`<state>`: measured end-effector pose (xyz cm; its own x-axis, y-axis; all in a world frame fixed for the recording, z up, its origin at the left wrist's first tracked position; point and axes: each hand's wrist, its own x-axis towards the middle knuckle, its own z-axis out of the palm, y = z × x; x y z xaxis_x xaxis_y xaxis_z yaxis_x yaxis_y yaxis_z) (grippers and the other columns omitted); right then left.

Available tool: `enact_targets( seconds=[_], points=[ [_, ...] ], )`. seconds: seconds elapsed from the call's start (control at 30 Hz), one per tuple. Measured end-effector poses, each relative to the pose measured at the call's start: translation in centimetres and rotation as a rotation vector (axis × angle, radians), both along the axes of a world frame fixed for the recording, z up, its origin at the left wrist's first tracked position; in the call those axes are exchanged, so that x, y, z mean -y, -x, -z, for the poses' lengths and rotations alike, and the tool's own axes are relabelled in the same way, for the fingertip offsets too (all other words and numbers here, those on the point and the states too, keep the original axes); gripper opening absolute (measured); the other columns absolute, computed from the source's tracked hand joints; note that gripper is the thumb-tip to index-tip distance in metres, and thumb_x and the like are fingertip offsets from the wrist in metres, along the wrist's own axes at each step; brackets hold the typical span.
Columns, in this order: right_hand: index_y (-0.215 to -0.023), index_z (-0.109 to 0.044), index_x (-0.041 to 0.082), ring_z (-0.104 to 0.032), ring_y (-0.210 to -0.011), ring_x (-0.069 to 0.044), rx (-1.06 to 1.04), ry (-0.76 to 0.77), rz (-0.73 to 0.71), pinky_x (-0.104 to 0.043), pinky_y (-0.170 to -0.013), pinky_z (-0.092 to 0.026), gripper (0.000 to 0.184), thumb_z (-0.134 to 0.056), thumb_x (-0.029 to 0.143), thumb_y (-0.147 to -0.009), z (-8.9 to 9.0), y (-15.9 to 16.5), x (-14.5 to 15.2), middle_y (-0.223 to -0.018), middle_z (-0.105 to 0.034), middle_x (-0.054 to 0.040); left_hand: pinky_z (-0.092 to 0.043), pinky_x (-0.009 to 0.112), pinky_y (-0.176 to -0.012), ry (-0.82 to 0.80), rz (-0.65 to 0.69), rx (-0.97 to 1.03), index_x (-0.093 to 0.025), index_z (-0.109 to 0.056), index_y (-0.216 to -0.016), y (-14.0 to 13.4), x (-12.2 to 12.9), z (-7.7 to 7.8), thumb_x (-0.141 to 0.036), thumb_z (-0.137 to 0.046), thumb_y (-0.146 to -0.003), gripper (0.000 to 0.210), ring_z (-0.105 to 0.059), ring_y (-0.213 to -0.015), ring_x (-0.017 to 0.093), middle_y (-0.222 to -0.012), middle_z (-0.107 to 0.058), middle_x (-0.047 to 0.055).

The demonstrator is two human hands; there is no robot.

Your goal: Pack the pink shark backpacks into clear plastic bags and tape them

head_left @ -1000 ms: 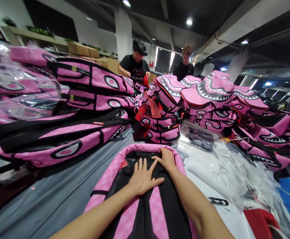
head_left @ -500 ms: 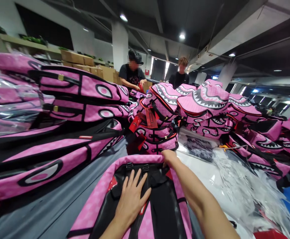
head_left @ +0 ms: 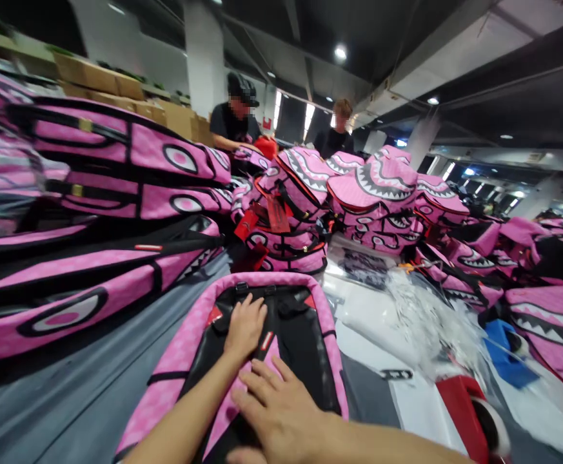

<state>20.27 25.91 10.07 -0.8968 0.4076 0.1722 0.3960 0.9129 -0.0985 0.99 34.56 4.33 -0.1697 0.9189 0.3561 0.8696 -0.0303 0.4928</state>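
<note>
A pink and black backpack [head_left: 198, 322] lies in front of me with its black padded back and straps facing up. My left hand [head_left: 246, 325] rests on the upper part of this black back, fingers stretched toward the top edge. Lower down, my right hand [head_left: 284, 406] lies over the pink middle strip and black padding with its fingers spread. A small red label [head_left: 266, 341] shows on the strap between the two hands. Neither hand appears to grip anything.
Stacked pink backpacks [head_left: 175, 193] stand at left, and shark-mouth backpacks [head_left: 378, 183] are piled ahead. Clear plastic bags [head_left: 421, 328], a red tape dispenser [head_left: 465, 412] and a blue tape dispenser [head_left: 508, 351] lie at right. Two people [head_left: 235, 119] stand behind the piles.
My right hand has left the backpack's top right edge and now lies flat on its lower middle. My left hand stays on the upper back panel. The view has shifted right.
</note>
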Motion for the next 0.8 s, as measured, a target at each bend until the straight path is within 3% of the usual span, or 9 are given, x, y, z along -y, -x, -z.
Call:
enact_targets(
  seconds=[0.1,0.17,0.23,0.27,0.37,0.5,0.57,0.63,0.8],
  points=[
    [-0.151,-0.040,0.007,-0.041,-0.145,-0.029,0.070,0.045,0.093,-0.052,-0.118,-0.036,0.066,-0.050,0.048,-0.100,0.8,0.7,1.1,-0.154,-0.049,-0.0181,-0.045,0.052,-0.110,0.005,0.100,0.088,-0.015,-0.067,-0.117,0.8,2.6,-0.8,-0.032,-0.018,-0.098,0.055,-0.056,-0.132,0.029,-0.125,-0.070,0.016],
    [-0.145,-0.047,0.007,-0.041,-0.145,-0.029,0.091,0.042,0.110,-0.052,-0.116,-0.037,0.058,-0.050,0.044,-0.100,1.4,0.9,0.4,-0.154,-0.049,-0.0177,-0.047,0.044,-0.108,0.010,0.254,0.114,-0.020,-0.067,-0.111,0.6,6.4,-2.4,-0.044,-0.027,-0.098,0.049,-0.058,-0.127,0.027,-0.124,-0.070,0.012],
    [-0.141,-0.051,0.009,-0.039,-0.145,-0.029,0.101,0.030,0.079,-0.052,-0.114,-0.038,0.054,-0.055,0.042,-0.098,2.3,1.0,-0.2,-0.155,-0.047,-0.0175,-0.050,0.033,-0.100,0.053,0.492,0.119,-0.025,-0.067,-0.093,-0.1,11.0,-4.3,-0.051,-0.039,-0.096,0.038,-0.064,-0.109,0.020,-0.110,-0.071,0.004],
    [-0.142,-0.050,0.009,-0.040,-0.145,-0.029,0.095,0.029,0.076,-0.052,-0.112,-0.039,0.055,-0.057,0.040,-0.097,2.8,1.1,-0.3,-0.156,-0.047,-0.0174,-0.051,0.030,-0.094,0.118,0.719,0.110,-0.024,-0.064,-0.090,-0.7,13.2,-5.1,-0.046,-0.040,-0.098,0.034,-0.064,-0.101,0.018,-0.106,-0.070,0.002],
    [-0.145,-0.047,0.011,-0.046,-0.140,-0.027,0.004,0.046,0.130,-0.050,-0.109,-0.041,0.052,-0.054,0.038,-0.100,4.1,1.4,-0.3,-0.154,-0.050,-0.0153,-0.047,0.025,-0.072,0.113,1.053,-0.042,-0.023,-0.054,-0.077,-2.9,17.3,-5.4,-0.035,-0.053,-0.095,0.022,-0.058,-0.075,0.014,-0.083,-0.064,-0.003],
    [-0.131,-0.058,0.017,-0.058,-0.127,-0.023,-0.198,0.128,0.247,-0.043,-0.105,-0.044,0.032,-0.046,0.029,-0.104,3.7,1.6,-0.7,-0.138,-0.065,-0.0109,-0.044,0.030,-0.066,-0.261,1.026,-0.267,-0.023,-0.051,-0.072,-4.8,17.6,-1.0,-0.014,-0.042,-0.092,0.023,-0.051,-0.065,0.016,-0.068,-0.058,-0.001],
    [-0.125,-0.062,0.017,-0.065,-0.114,-0.019,-0.312,0.184,0.345,-0.037,-0.099,-0.048,0.033,-0.036,0.020,-0.106,2.4,1.3,-0.7,-0.124,-0.072,-0.0092,-0.046,0.032,-0.069,-0.318,0.978,-0.300,-0.023,-0.054,-0.071,-5.0,17.2,1.1,-0.013,-0.038,-0.093,0.029,-0.051,-0.067,0.019,-0.068,-0.059,0.002],
    [-0.121,-0.063,0.018,-0.068,-0.105,-0.018,-0.369,0.194,0.293,-0.034,-0.094,-0.050,0.033,-0.035,0.017,-0.104,0.7,0.7,-0.1,-0.112,-0.075,-0.0084,-0.048,0.034,-0.076,-0.309,0.889,-0.316,-0.022,-0.060,-0.075,-4.7,16.8,2.0,-0.014,-0.037,-0.094,0.031,-0.056,-0.075,0.021,-0.075,-0.064,0.004],
    [-0.105,-0.068,0.026,-0.069,-0.096,-0.016,0.081,0.116,-0.658,-0.026,-0.078,-0.052,0.016,-0.066,0.036,-0.093,-1.4,-0.2,3.1,-0.100,-0.075,0.0004,-0.047,0.045,-0.095,-0.276,0.573,-0.377,-0.016,-0.069,-0.117,-2.0,13.9,0.3,-0.026,-0.041,-0.098,0.035,-0.062,-0.101,0.027,-0.111,-0.071,0.014]
  ],
)
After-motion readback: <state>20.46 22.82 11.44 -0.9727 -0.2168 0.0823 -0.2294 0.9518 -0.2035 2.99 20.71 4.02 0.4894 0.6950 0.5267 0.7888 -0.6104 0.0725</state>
